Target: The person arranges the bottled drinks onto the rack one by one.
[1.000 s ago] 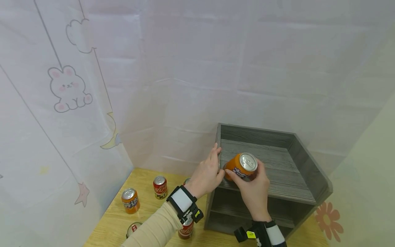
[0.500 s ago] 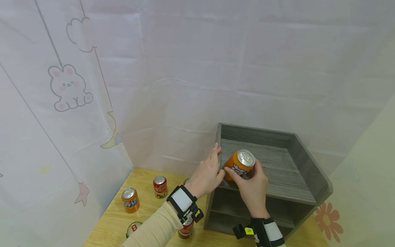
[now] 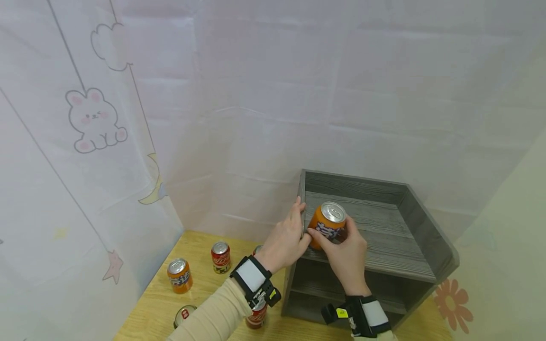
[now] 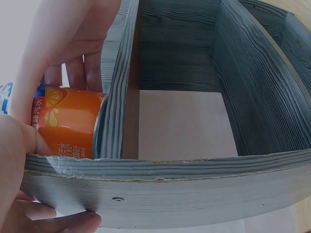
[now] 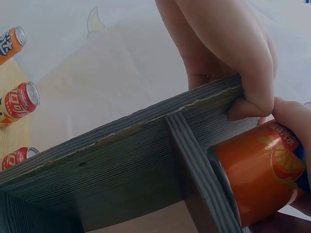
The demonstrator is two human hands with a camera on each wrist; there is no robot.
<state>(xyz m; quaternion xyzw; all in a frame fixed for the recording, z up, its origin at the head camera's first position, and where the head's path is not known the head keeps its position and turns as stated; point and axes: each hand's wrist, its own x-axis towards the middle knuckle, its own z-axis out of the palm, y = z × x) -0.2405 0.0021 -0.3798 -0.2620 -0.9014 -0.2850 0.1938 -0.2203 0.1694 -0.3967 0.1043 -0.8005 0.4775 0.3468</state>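
Observation:
My right hand [image 3: 350, 255] holds an orange soda can [image 3: 326, 227] at the front left corner of the grey wooden shelf's top [image 3: 379, 227]. Thumb and fingers wrap the can's sides, and its silver lid faces up. In the left wrist view the base of the can [image 4: 73, 121] is right at the top board [image 4: 114, 116]. My left hand [image 3: 286, 239] grips the shelf's left side panel [image 5: 141, 119], thumb inside beside the can and fingers along the outside. The right wrist view shows this left hand [image 5: 233, 53] bent over the panel's edge.
Left of the shelf, on the wooden table [image 3: 149, 310], stand another orange can [image 3: 180, 275], a red can [image 3: 221, 258], a can with a red tab [image 3: 185, 313] and a red can [image 3: 257, 317] partly behind my left wrist. Open compartments [image 3: 307, 284] lie below the top board.
My right hand has moved slightly left with the orange can, which now stands more upright and closer to the left panel. My left hand has stayed on the panel.

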